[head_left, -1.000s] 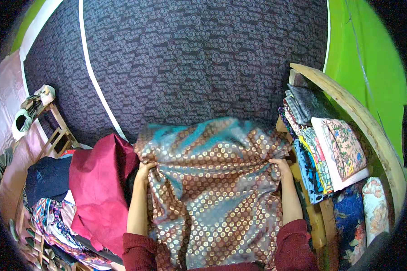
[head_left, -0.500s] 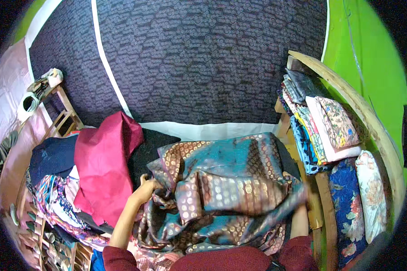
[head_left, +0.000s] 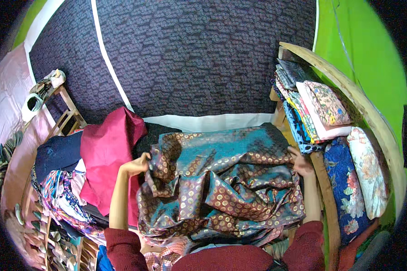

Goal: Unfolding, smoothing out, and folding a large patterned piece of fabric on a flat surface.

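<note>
A teal and brown cloth [head_left: 239, 189] with gold round motifs lies spread in loose folds in front of me. At its left edge, my left hand [head_left: 137, 165] is closed on the cloth, with the fingertips bent over the border. Across from it, my right hand [head_left: 301, 163] grips the right edge, the fingers partly behind the fabric. Between my hands the cloth sags into rumpled folds, and its upper part is flatter and mostly teal. What lies under it is mostly hidden; a black cloth [head_left: 156, 134] shows past its upper left corner.
A crimson cloth [head_left: 106, 167] lies left of the spread fabric, beside a navy cloth [head_left: 56, 156] and multicoloured fabric [head_left: 59, 189]. Folded printed fabrics [head_left: 323, 110] are stacked on the right. Blue floral [head_left: 346, 189] and white floral rolls [head_left: 368, 174] lie by a wooden rail [head_left: 366, 104].
My left hand has moved slightly up and left. My right hand has risen along the right side, and the cloth is spread wider and flatter between them. The view has shifted a little.
</note>
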`<state>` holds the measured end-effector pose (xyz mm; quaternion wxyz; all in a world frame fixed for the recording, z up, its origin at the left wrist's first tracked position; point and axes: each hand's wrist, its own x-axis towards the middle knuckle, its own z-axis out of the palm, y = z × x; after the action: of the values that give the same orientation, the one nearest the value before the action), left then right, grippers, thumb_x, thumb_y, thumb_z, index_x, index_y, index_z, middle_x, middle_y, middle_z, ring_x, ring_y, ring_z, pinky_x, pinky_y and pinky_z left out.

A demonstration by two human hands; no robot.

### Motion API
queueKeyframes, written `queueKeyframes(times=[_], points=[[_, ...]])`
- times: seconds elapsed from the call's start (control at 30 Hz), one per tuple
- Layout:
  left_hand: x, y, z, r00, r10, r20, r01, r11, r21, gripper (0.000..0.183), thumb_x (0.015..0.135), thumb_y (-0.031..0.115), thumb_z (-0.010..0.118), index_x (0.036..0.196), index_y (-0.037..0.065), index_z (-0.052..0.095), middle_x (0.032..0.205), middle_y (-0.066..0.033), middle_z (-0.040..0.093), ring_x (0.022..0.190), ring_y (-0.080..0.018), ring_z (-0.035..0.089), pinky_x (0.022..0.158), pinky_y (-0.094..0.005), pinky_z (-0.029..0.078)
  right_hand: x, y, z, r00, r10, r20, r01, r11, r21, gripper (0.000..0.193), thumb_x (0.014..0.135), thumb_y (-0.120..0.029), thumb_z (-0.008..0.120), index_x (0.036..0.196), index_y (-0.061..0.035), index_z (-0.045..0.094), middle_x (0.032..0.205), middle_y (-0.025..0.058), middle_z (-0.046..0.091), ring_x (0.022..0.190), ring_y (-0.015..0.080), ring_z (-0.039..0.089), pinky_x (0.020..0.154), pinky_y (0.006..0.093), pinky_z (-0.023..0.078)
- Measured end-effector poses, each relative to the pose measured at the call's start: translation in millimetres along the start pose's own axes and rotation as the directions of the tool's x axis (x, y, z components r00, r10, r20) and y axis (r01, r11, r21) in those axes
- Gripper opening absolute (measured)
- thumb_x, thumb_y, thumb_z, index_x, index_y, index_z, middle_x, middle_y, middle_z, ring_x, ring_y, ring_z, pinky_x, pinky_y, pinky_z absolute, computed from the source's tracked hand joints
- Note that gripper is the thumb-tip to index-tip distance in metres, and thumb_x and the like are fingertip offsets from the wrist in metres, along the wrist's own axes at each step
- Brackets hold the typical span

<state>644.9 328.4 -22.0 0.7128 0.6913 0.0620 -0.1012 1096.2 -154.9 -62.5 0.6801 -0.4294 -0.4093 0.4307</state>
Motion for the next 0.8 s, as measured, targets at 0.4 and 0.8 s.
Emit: queueKeyframes(times=[0.4,0.8], points=[[51.1,10.2,25.3,0.583,0.415,-0.698,-0.092,0.888,0.450,0.027,0.065,0.002,0.058,0.092,-0.003,0.056,0.081,-0.0091,0.061,0.076,-0.0159,0.057,0.068,-0.0279,0.045,103.9,-2.5,50.0,0.875,-0.014,-0.484,-0.329,0.716,-0.615,0.045,0.055,-0.001,0.061,0.100,0.0051,0.054,0.094,0.0084,0.057,0.081,0.0140,0.053,0.068,0.0256,0.043],[-100.5,2.7,103.5,0.983,-0.181,-0.022,0.116,0.527,0.842,0.022,0.062,0.007,0.065,0.083,0.003,0.061,0.101,-0.0093,0.059,0.099,-0.0156,0.051,0.089,-0.0318,0.035,-88.6,-19.3,93.6,0.997,-0.040,-0.064,-0.039,0.453,-0.891,0.009,0.053,0.007,0.051,0.052,-0.0012,0.048,0.079,0.0101,0.061,0.091,0.0236,0.056,0.087,0.0421,0.035]])
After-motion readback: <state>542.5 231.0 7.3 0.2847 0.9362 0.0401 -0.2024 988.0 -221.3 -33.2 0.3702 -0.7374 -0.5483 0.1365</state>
